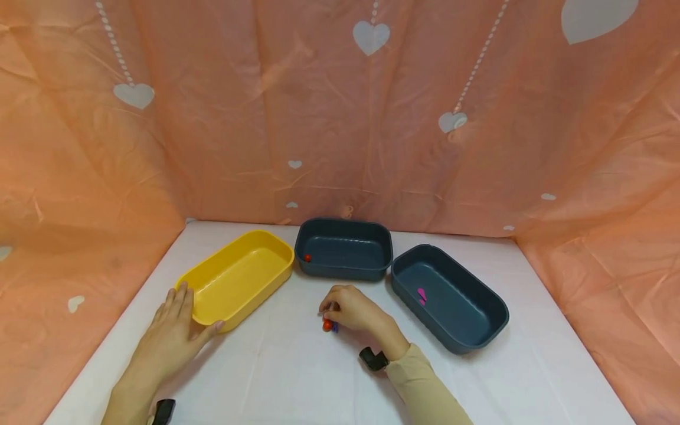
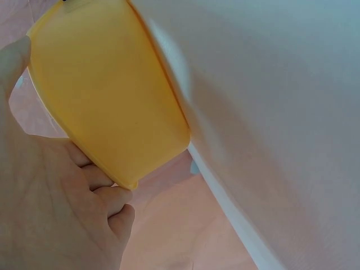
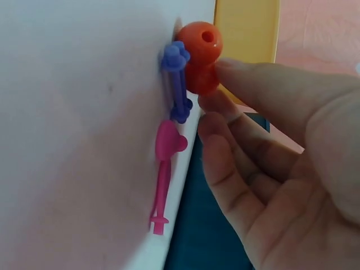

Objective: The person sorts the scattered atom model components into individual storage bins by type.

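Observation:
My left hand [image 1: 169, 339] rests at the near left corner of a yellow tray [image 1: 273, 288], fingers extended along its rim and thumb at its near side. The left wrist view shows the tray's outer wall [image 2: 112, 95] beside the palm. At the table's middle, my right hand [image 1: 355, 308] pinches an orange-red bead [image 3: 201, 79] between thumb and fingers. Against it sits another orange-red bead [image 3: 199, 42] with a hole. A blue-purple small piece [image 3: 177, 81] with knobbed ends lies alongside. Close by is a pink spoon-like piece [image 3: 166, 143], hidden by the hand in the head view.
A dark blue tray [image 1: 344, 273] at the back holds a red bead [image 1: 307, 258]. Another dark blue tray [image 1: 425, 321] stands at the right with pink pieces [image 1: 422, 294] in it. An orange curtain [image 1: 319, 118] with pale hearts encloses the white table [image 1: 287, 378].

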The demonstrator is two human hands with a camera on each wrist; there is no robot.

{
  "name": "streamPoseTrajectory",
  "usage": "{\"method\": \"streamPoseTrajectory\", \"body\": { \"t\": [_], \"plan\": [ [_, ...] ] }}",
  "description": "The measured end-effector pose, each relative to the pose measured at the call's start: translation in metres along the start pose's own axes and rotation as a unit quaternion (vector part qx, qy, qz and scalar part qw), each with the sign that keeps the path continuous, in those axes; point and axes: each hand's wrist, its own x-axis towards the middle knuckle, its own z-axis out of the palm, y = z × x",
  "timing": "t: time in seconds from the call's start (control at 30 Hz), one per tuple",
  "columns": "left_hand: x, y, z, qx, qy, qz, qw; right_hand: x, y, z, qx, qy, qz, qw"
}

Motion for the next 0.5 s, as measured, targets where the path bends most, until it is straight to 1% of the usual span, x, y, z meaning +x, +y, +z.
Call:
{"method": "streamPoseTrajectory", "body": {
  "t": [0.23, 0.5],
  "plan": [
    [0.0011, 0.0010, -0.0007, -0.001, 0.002, -0.001, 1.0000, 0.0009, -0.0001, 0.0017, -0.001, -0.018, 0.009, 0.9998],
    [0.0004, 0.0016, -0.0012, -0.004, -0.002, -0.004, 1.0000, -0.0005, -0.0007, 0.0018, 0.010, -0.020, 0.009, 0.9997]
  ]
}}
